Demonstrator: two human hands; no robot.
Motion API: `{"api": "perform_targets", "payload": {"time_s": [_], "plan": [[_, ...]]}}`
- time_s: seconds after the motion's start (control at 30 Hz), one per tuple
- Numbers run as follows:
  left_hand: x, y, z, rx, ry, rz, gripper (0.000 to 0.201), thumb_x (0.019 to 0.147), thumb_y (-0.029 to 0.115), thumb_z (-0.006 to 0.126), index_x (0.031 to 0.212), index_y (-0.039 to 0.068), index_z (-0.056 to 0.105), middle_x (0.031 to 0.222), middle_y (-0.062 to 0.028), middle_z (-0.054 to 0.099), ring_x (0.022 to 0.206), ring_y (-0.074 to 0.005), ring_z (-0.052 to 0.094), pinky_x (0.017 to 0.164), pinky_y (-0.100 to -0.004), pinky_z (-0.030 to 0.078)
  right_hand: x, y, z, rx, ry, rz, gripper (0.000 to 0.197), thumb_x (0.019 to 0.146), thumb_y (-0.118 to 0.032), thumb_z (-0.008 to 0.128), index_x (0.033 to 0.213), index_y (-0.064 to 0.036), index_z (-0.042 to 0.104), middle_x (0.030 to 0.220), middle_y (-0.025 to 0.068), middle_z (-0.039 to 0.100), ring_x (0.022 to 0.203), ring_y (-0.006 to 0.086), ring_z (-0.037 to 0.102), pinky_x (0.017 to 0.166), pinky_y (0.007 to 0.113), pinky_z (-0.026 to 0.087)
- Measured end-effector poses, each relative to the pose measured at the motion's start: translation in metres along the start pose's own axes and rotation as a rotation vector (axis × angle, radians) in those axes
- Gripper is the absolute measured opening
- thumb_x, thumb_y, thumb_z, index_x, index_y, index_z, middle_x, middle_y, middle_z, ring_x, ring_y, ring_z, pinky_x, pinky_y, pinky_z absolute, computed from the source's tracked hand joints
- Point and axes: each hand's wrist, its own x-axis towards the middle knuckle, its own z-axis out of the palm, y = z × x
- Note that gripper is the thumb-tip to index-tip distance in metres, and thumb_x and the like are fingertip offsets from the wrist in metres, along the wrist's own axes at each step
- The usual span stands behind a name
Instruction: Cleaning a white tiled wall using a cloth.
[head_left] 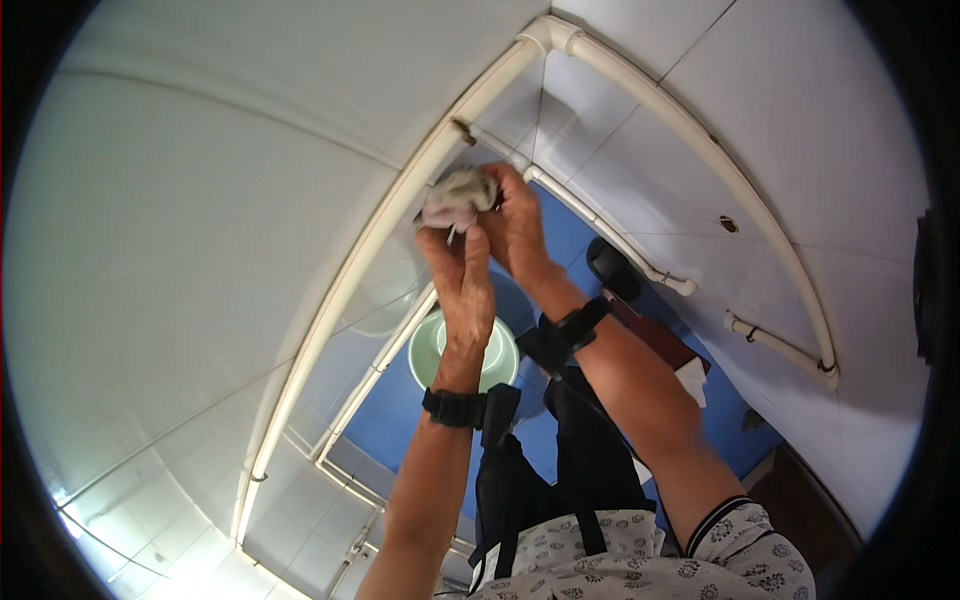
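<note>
A crumpled cloth (460,192), pale grey with a pinkish part, is bunched between my two hands at the long white pipe (375,230) on the left wall. My left hand (460,280) pinches the cloth's lower end between thumb and fingers. On the cloth's right side, my right hand (517,225) has its fingers closed round the edge. The cloth covers a bit of the pipe; whether it is wrapped around the pipe, I cannot tell. Both forearms reach upward and wear black straps.
Below my left forearm a light green basin (427,350) stands on the blue floor (385,425). A black slipper (612,268) lies to its right. More white pipes (700,130) run along the tiled right wall, and a pipe clip (463,130) sits just above the cloth.
</note>
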Motion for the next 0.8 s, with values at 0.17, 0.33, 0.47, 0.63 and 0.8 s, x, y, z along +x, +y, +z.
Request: {"api": "perform_targets", "payload": {"time_s": [0.17,0.33,0.47,0.63,0.8], "plan": [[0.053,0.004,0.050,0.015,-0.160,0.038,0.052,0.110,0.025,0.061,0.149,-0.001,0.038,0.154,-0.0189,0.048,0.146,-0.0300,0.045,0.121,-0.0431,0.035,0.062,-0.001,-0.034,0.293,0.136,0.031,0.027,0.088,-0.001,0.076,0.113,-0.0024,0.066,0.103,0.0053,0.072,0.091,0.0146,0.066,0.083,0.031,0.056],[0.077,-0.008,0.063,0.236,-0.282,0.018,0.061,0.109,0.036,0.059,0.156,0.001,0.043,0.157,-0.0226,0.047,0.147,-0.0339,0.046,0.122,-0.0427,0.035,0.085,0.012,-0.044,0.240,0.433,0.099,0.023,0.091,-0.003,0.072,0.113,0.0017,0.069,0.108,0.0103,0.074,0.101,0.0187,0.069,0.087,0.035,0.056],[0.069,0.011,0.050,0.287,-0.374,-0.031,0.072,0.109,0.047,0.054,0.163,0.003,0.038,0.167,-0.0219,0.038,0.156,-0.0343,0.035,0.126,-0.0414,0.031,0.084,0.022,-0.051,0.378,0.317,0.145,0.038,0.089,0.000,0.072,0.125,0.0033,0.065,0.121,0.0118,0.072,0.106,0.0201,0.070,0.091,0.034,0.057],[0.002,0.016,-0.018,0.236,-0.305,-0.079,0.071,0.110,0.050,0.050,0.164,0.006,0.037,0.168,-0.0199,0.037,0.156,-0.0360,0.033,0.126,-0.0451,0.030,0.038,0.015,-0.022,0.277,0.188,0.101,0.047,0.085,0.003,0.073,0.131,0.0008,0.064,0.119,0.0090,0.071,0.103,0.0191,0.069,0.090,0.032,0.058],[-0.068,0.004,-0.104,0.246,-0.217,-0.072,0.066,0.112,0.046,0.049,0.164,0.007,0.037,0.166,-0.0178,0.040,0.154,-0.0330,0.036,0.123,-0.0473,0.036,-0.081,0.009,0.062,0.458,0.109,0.198,0.045,0.084,0.002,0.077,0.128,-0.0025,0.066,0.111,0.0026,0.071,0.096,0.0143,0.067,0.084,0.031,0.057]]}}
